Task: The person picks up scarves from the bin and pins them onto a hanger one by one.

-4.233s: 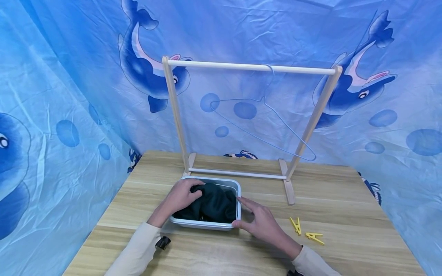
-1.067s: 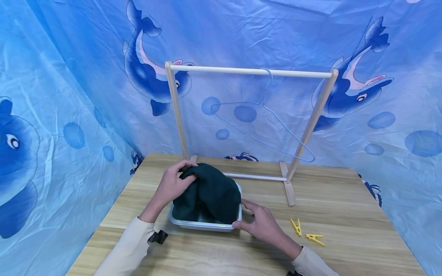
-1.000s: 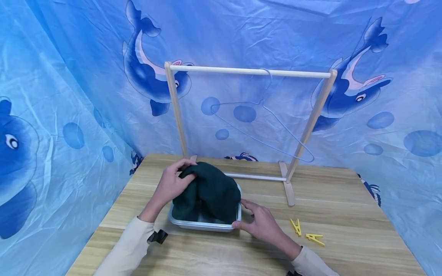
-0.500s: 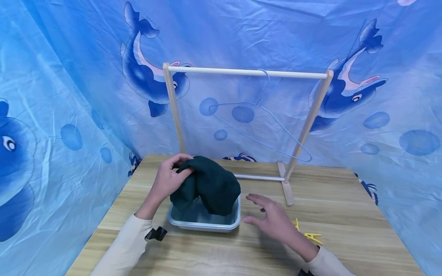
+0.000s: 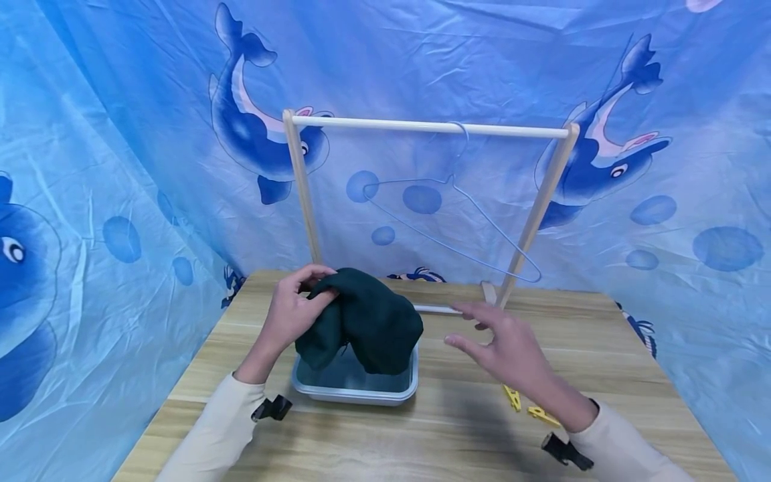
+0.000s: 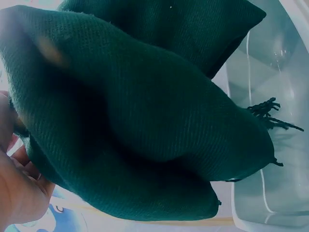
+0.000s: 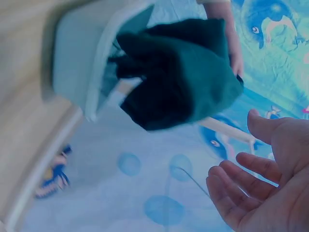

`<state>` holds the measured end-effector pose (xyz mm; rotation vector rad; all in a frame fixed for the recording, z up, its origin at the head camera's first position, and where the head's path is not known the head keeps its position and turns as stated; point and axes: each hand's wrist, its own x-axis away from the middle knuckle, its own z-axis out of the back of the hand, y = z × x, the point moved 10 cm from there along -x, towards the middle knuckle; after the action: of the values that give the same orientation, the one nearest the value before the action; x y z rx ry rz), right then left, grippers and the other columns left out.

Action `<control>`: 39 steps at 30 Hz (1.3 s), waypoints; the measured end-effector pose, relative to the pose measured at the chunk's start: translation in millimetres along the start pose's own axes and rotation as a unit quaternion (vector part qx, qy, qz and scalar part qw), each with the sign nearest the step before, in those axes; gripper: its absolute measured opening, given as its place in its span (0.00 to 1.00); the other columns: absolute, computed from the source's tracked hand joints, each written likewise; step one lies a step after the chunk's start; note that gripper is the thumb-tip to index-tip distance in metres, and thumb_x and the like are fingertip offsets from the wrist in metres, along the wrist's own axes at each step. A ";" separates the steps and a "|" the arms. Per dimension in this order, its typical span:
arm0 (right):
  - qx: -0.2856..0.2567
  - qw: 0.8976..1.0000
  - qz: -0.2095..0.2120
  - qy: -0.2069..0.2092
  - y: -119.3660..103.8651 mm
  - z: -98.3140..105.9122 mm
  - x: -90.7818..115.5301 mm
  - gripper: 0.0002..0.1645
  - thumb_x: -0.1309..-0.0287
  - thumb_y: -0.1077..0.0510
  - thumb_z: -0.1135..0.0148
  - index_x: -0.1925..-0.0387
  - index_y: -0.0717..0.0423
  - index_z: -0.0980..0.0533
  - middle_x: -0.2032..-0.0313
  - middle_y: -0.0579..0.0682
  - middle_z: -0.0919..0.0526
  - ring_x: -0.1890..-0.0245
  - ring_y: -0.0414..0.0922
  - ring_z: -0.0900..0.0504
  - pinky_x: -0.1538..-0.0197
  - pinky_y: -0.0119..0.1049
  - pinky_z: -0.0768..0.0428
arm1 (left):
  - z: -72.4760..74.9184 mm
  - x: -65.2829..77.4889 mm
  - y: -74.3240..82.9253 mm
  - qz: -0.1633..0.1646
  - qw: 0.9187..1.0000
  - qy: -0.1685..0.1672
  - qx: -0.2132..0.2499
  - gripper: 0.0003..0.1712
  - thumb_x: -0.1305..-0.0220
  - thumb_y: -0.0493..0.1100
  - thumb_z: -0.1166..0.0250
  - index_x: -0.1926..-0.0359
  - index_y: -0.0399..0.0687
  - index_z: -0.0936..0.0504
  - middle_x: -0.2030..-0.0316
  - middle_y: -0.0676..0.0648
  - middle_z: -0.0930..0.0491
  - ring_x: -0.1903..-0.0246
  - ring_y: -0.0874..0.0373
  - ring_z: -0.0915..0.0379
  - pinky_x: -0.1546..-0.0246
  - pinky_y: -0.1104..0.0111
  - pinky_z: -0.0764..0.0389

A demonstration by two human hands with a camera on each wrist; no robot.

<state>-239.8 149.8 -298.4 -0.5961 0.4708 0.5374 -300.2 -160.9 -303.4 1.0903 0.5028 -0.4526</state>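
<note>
A dark green knitted scarf (image 5: 376,321) hangs bunched over a pale plastic basin (image 5: 355,396). My left hand (image 5: 288,313) grips its upper left part, the thumb in front and the fingertips hidden behind the fabric. Up close in the left wrist view, the ribbed scarf (image 6: 159,106) shows a twisted fringe (image 6: 265,110) dangling over the inside of the basin. To the right of the scarf, my right hand (image 5: 506,345) is raised above the table with nothing in it. Its fingers (image 7: 246,181) are loosely bent and apart from the scarf in the right wrist view.
Behind the basin stands a wooden rack with a white top bar (image 5: 385,124), and a thin blue wire hanger (image 5: 488,217) hangs from it. Two yellow clothespins (image 5: 512,397) lie on the wood-grain table (image 5: 373,445), under the right forearm. A blue dolphin-print curtain (image 5: 150,134) encloses the back and sides.
The left hand has raised the scarf from inside the basin to above it. The right hand has let go of the basin's right rim and moved up and to the right.
</note>
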 end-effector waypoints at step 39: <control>-0.009 0.989 -0.133 0.060 89.9 70.1 -103.9 0.31 0.34 0.42 0.33 0.39 0.58 0.20 0.53 0.60 0.12 0.54 0.57 0.13 0.57 0.54 0.15 | -19.7 -7.2 24.3 -0.013 0.999 0.002 0.036 0.10 0.35 0.38 0.29 0.53 0.47 0.13 0.57 0.47 0.15 0.63 0.56 0.20 0.55 0.66 0.21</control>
<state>-354.4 222.4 -225.1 -0.7001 0.4918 0.2522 -295.1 -132.6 -289.1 1.1547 0.5085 -0.4949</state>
